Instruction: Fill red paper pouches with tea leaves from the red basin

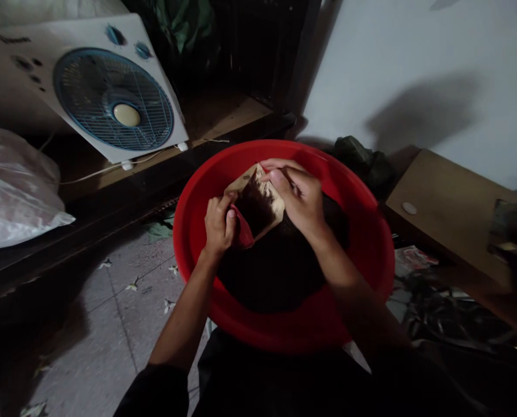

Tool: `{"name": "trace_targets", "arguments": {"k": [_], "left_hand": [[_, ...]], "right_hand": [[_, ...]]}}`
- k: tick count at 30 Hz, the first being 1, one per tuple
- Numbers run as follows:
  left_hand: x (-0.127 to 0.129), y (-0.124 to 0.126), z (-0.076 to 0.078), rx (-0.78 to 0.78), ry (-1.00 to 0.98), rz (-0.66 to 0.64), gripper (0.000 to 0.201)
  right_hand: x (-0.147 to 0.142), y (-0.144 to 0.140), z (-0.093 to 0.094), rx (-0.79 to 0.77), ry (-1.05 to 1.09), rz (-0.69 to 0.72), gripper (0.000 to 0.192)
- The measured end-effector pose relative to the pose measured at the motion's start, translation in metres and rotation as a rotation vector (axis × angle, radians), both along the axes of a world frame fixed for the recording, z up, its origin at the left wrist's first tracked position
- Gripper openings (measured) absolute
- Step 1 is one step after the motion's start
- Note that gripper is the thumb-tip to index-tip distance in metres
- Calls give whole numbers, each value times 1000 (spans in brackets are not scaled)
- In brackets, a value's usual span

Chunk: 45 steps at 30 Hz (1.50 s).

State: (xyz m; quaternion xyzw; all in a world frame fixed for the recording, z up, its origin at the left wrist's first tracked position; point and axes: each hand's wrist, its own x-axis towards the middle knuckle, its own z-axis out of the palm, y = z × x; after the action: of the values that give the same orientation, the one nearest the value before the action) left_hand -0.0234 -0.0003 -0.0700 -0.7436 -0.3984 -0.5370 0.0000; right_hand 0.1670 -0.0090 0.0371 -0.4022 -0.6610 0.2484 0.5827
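Over a wide red basin (280, 341) I hold a small paper bag (276, 209) with a tan inside and a red outer side. Its mouth faces me, and loose dark material fills part of it. My left hand (220, 223) is closed on the bag's left side, thumb on the red face. At the upper right rim of the bag is my right hand (299, 194), its thumb and fingers bent together on the edge; the exact grip is partly hidden. Beneath both hands, a heap of dark loose material (276, 284) lies in the basin, its grains too dim to identify.
A white box fan (165, 98) with a blue grille stands on a low ledge at upper left, its cord trailing. A filled, pale plastic bag (19, 185) is left of it. At right are a wooden board (450, 202) and dark plastic bags (454, 318). Scraps litter the tiled floor (97, 341).
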Motion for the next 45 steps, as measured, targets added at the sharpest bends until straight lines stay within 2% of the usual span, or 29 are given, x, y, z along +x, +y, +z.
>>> {"name": "trace_targets", "arguments": {"k": [2,4,6,7,9,11,14,23,26,29,32,37,40,43,45], "left_hand": [[-1,0,-1,-27,-33,36,40],[-2,0,-3,-48,-55,67,41],[-2,1,-3,-47,-65,86,43],[-3,2,-3,-44,-67,92,43],[-3,2,-3,-39,-79,99,43],[-3,2,-4,-33,-103,100,42],[-3,2,-3,-35,-134,94,41],[-3,1,3,-54,-145,125,39],[-4,0,6,-57,-156,138,39],[-7,-1,9,-58,-151,164,39],[-9,-1,10,-52,-134,187,37],[-12,-3,5,-18,-77,180,34],[-14,-6,1,29,-61,187,34],[-16,-6,0,30,-61,182,35],[-17,-4,1,4,-60,174,35]], "right_hand": [[31,6,-23,27,-200,-107,29],[62,16,-60,-104,-400,-174,33],[86,20,-107,-393,-775,-120,42],[95,18,-131,-555,-957,-57,62],[104,9,-175,-679,-1111,54,86],[105,-4,-207,-657,-1267,96,91],[100,-13,-229,-545,-1407,44,87],[105,1,-225,-404,-1463,89,74],[112,1,-224,-331,-1475,167,63],[115,4,-224,-352,-1449,225,58],[108,6,-224,-367,-1426,205,58],[90,3,-229,-391,-1366,223,56],[85,3,-229,-429,-1286,228,48],[87,11,-218,-455,-1175,253,25],[90,21,-199,-452,-1100,253,18]]}}
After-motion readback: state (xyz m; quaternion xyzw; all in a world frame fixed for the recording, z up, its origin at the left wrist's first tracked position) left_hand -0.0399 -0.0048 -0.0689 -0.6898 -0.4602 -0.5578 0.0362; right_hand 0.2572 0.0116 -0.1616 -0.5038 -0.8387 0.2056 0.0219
